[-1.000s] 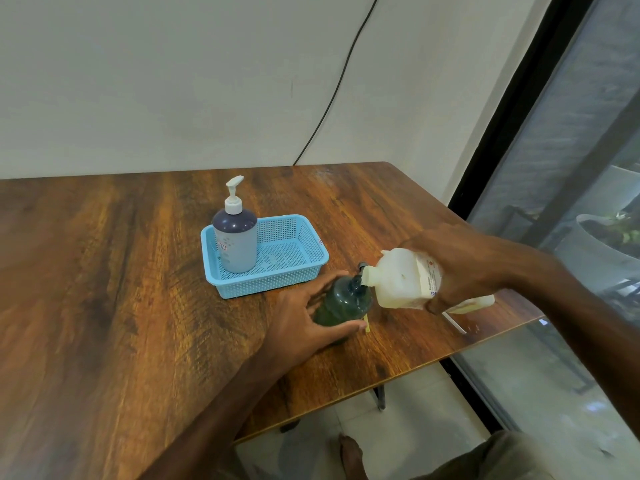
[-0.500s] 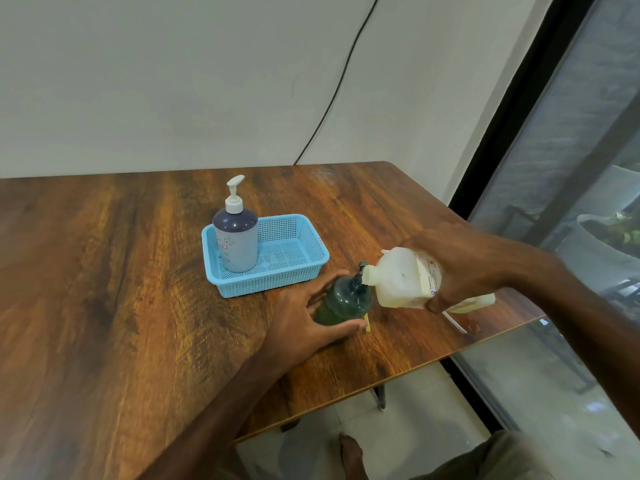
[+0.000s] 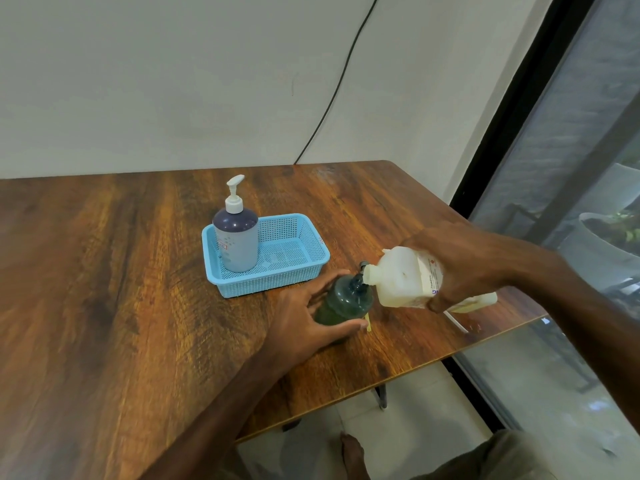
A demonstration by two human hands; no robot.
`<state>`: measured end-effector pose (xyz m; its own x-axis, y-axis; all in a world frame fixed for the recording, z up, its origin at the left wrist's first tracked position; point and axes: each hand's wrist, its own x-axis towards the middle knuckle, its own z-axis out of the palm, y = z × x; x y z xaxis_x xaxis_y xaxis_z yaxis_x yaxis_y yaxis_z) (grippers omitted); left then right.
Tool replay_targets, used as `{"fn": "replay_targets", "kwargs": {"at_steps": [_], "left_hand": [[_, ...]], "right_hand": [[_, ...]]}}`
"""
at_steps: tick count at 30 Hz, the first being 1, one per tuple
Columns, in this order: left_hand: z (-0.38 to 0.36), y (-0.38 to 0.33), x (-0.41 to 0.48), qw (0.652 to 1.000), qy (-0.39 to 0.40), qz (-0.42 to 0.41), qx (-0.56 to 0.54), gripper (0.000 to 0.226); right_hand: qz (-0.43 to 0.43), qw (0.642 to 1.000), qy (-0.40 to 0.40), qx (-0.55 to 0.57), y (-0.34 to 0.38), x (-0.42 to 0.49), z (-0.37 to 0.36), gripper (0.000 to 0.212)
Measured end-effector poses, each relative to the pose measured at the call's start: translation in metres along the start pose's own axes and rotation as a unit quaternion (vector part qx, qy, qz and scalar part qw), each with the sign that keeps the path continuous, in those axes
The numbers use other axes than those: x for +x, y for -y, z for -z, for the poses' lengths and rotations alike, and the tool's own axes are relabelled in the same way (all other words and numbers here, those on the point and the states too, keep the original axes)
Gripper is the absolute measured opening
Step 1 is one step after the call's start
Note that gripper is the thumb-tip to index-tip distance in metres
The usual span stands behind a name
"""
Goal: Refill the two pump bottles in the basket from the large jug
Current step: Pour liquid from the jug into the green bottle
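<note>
A dark green bottle (image 3: 346, 299) stands on the wooden table (image 3: 104, 289) in front of the blue basket (image 3: 311, 261), its top without a pump. My left hand (image 3: 304, 320) holds it round the body. My right hand (image 3: 460, 268) grips the large cream jug (image 3: 401, 278), tipped on its side with its spout at the green bottle's mouth. A grey-blue pump bottle (image 3: 237, 237) with a white pump stands upright in the basket's left end.
A thin white tube (image 3: 455, 322) lies on the table under the jug, near the table's right front edge. A small yellow strip (image 3: 369, 323) lies by the green bottle. A black cable runs down the wall behind. A glass door is on the right.
</note>
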<state>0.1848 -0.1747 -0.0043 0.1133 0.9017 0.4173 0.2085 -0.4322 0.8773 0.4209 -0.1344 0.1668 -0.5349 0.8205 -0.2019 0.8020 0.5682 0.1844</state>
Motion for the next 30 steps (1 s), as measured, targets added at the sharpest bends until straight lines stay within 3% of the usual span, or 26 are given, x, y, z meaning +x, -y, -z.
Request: {"fn": "replay_targets", "kwargs": {"at_steps": [30], "left_hand": [[-0.0002, 0.0024, -0.0005, 1.000, -0.004, 0.002, -0.004, 0.080]], "right_hand": [[0.006, 1.000, 0.006, -0.003, -0.0021, 0.0043, 0.0003, 0.085]]}}
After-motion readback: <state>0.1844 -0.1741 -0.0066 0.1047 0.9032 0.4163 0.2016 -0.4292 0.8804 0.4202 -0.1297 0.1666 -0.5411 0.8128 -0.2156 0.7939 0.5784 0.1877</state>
